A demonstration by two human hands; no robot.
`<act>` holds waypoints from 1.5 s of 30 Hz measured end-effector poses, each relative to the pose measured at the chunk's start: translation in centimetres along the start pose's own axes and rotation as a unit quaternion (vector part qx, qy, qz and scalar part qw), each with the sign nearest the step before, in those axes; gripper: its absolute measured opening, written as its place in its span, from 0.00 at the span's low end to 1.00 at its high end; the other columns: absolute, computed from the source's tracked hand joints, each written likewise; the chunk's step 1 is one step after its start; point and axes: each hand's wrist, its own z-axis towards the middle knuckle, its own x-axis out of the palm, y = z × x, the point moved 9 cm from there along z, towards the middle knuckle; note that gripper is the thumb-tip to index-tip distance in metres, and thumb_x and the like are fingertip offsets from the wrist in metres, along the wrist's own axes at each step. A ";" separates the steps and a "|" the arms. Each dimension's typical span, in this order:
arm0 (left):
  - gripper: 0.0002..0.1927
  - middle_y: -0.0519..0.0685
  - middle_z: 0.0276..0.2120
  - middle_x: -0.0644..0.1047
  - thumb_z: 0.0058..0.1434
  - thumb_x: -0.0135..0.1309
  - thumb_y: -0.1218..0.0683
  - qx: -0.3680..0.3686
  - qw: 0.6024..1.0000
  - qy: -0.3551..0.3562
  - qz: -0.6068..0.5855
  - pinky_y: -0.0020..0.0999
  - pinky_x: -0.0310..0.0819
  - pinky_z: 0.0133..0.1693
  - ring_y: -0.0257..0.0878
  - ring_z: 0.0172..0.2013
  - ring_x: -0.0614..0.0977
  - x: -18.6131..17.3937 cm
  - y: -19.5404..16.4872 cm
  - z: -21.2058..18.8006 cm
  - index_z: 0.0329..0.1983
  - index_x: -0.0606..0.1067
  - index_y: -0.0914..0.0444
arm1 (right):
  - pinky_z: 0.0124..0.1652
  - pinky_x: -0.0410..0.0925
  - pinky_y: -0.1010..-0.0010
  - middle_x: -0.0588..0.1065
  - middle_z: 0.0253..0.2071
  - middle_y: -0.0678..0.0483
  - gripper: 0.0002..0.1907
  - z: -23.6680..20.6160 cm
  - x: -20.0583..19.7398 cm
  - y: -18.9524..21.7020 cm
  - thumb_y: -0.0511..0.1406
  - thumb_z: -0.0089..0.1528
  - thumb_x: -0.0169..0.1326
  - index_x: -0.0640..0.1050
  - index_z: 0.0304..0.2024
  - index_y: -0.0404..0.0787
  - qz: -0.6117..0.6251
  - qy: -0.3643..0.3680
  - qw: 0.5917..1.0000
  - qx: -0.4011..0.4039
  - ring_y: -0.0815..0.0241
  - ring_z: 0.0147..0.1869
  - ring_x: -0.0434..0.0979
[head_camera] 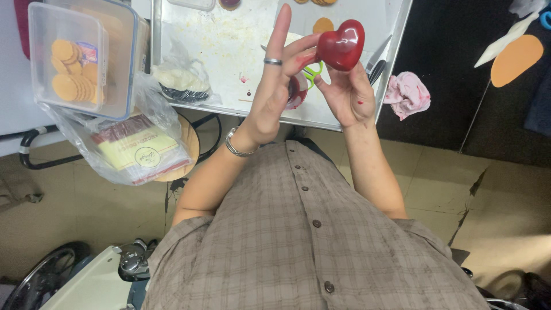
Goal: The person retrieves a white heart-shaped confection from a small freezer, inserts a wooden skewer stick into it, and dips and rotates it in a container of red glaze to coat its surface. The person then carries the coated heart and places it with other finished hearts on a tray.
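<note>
At upper centre of the frame, the right hand [347, 95] clasps a glossy red heart-shaped piece [342, 44] in its fingertips above the steel tray [229, 51]. The left hand [274, 86], fingers spread open, touches the heart's left edge.

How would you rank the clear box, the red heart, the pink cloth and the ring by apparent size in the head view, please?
1. Clear box, largest.
2. Red heart and pink cloth look alike; the heart is raised nearer the camera, so unranked.
3. Ring, smallest.
</note>
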 end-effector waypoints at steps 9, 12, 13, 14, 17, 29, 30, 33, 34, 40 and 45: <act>0.57 0.61 0.74 0.55 0.68 0.44 0.28 -0.008 1.000 -0.016 -0.002 0.33 0.59 0.67 0.47 0.72 0.65 1.0 1.9 -1.1 0.78 0.26 0.60 | 0.66 0.64 0.59 0.69 0.69 0.56 0.20 0.1 0.3 0.5 0.41 0.71 0.56 0.72 0.64 0.46 -0.005 0.003 0.999 -0.034 0.62 0.74 0.62; 0.56 0.61 0.76 0.55 0.70 0.45 0.28 -0.003 1.000 -0.012 0.009 0.37 0.58 0.68 0.48 0.72 0.63 1.3 2.2 -1.4 0.77 0.26 0.60 | 0.65 0.64 0.60 0.70 0.67 0.56 0.18 0.1 0.2 0.6 0.40 0.71 0.56 0.73 0.62 0.46 -0.012 0.006 0.999 -0.042 0.62 0.73 0.63; 0.56 0.61 0.76 0.54 0.70 0.45 0.29 -0.001 1.000 -0.011 0.003 0.38 0.55 0.71 0.48 0.73 0.62 1.4 2.2 -1.5 0.78 0.26 0.60 | 0.65 0.64 0.60 0.70 0.68 0.56 0.18 0.1 0.1 0.6 0.40 0.71 0.56 0.73 0.62 0.46 -0.015 0.005 0.999 -0.044 0.62 0.73 0.63; 0.56 0.62 0.76 0.54 0.70 0.46 0.29 0.000 1.000 -0.011 -0.003 0.39 0.53 0.72 0.49 0.73 0.61 1.5 2.3 -1.5 0.78 0.26 0.60 | 0.65 0.65 0.60 0.70 0.68 0.57 0.17 0.1 0.1 0.7 0.40 0.71 0.56 0.73 0.61 0.46 -0.018 0.005 0.999 -0.046 0.63 0.73 0.64; 0.56 0.63 0.76 0.52 0.70 0.46 0.29 -0.002 1.000 -0.012 -0.016 0.41 0.49 0.74 0.50 0.74 0.59 1.8 2.6 -1.7 0.78 0.27 0.60 | 0.64 0.65 0.61 0.72 0.66 0.55 0.15 0.1 -0.4 0.7 0.41 0.71 0.56 0.74 0.58 0.44 -0.007 -0.014 0.999 -0.047 0.63 0.70 0.66; 0.57 0.63 0.76 0.50 0.71 0.47 0.31 0.021 0.999 -0.024 -0.005 0.42 0.47 0.75 0.49 0.74 0.57 2.4 3.1 -2.4 0.76 0.21 0.59 | 0.68 0.61 0.58 0.78 0.47 0.64 0.09 0.2 -0.9 1.0 0.37 0.70 0.58 0.75 0.51 0.46 0.014 -0.019 0.997 -0.074 0.68 0.63 0.71; 0.57 0.63 0.76 0.50 0.71 0.47 0.31 0.021 0.999 -0.025 -0.004 0.42 0.47 0.75 0.49 0.74 0.57 2.4 3.1 -2.4 0.75 0.20 0.59 | 0.69 0.61 0.57 0.78 0.47 0.64 0.08 0.3 -1.0 1.0 0.37 0.70 0.58 0.75 0.51 0.47 0.015 -0.018 0.997 -0.073 0.67 0.64 0.72; 0.56 0.63 0.75 0.53 0.71 0.45 0.31 0.021 0.999 -0.024 0.030 0.41 0.48 0.75 0.47 0.74 0.58 2.5 3.2 -2.6 0.76 0.20 0.58 | 0.70 0.60 0.57 0.79 0.47 0.63 0.08 0.3 -1.4 1.0 0.36 0.70 0.58 0.76 0.52 0.48 0.022 -0.025 0.997 -0.071 0.66 0.64 0.72; 0.55 0.62 0.74 0.55 0.71 0.44 0.31 0.026 0.998 -0.023 0.057 0.40 0.48 0.75 0.46 0.74 0.58 2.6 3.1 -2.7 0.77 0.20 0.57 | 0.70 0.60 0.58 0.79 0.47 0.63 0.08 0.3 -1.6 0.9 0.35 0.70 0.57 0.76 0.52 0.48 0.029 -0.032 0.997 -0.068 0.67 0.62 0.72; 0.55 0.62 0.74 0.60 0.72 0.42 0.31 -0.027 0.996 -0.031 0.078 0.42 0.61 0.68 0.49 0.74 0.61 1.0 4.5 -4.5 0.77 0.24 0.63 | 0.69 0.61 0.55 0.79 0.45 0.63 0.07 -0.3 -2.0 0.8 0.36 0.70 0.56 0.77 0.51 0.48 0.030 -0.033 0.997 -0.071 0.65 0.66 0.72; 0.49 0.47 0.72 0.63 0.73 0.45 0.35 0.038 0.863 0.003 0.504 0.53 0.49 0.73 0.46 0.75 0.59 -1.3 4.9 -7.0 0.81 0.34 0.61 | 0.64 0.62 0.59 0.79 0.45 0.63 0.06 -0.9 -2.5 0.9 0.36 0.71 0.55 0.77 0.50 0.48 0.026 -0.025 0.997 -0.063 0.67 0.63 0.71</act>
